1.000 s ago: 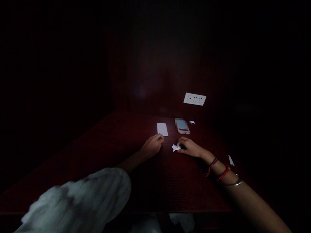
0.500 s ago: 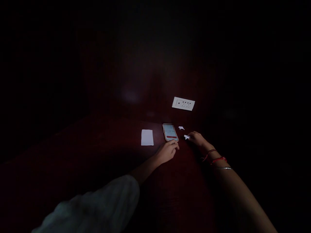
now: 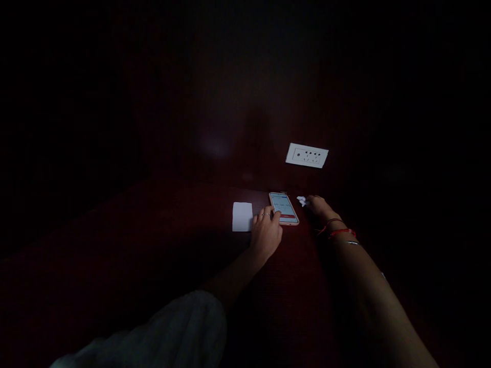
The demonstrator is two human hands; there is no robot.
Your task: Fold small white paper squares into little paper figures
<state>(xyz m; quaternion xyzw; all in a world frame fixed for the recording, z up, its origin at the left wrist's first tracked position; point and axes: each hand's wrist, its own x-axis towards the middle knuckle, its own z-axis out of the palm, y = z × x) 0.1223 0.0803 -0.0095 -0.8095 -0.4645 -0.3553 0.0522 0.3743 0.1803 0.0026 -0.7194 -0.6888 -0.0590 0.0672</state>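
My left hand (image 3: 267, 230) lies palm down between a white square sheet of paper (image 3: 242, 216) and a phone (image 3: 283, 203). Its fingers are apart, at the paper's right edge and over the phone's lower left corner. The phone is face up in a light pinkish case, its screen lit with large digits and a red bar. To the right, my right hand (image 3: 318, 205) is closed at small folded white paper pieces (image 3: 302, 201), and its fingertips are partly hidden. Where one piece ends and another begins I cannot make out.
A white wall socket panel (image 3: 307, 155) is set in the dark reddish back panel above the phone. The dark red tabletop (image 3: 172, 220) stretches left into shadow. Darkness hides most of the surroundings.
My right hand has carried its folded paper back to the other small white piece. My left hand has moved from below the phone to its left side, beside the sheet. The view has shifted slightly.
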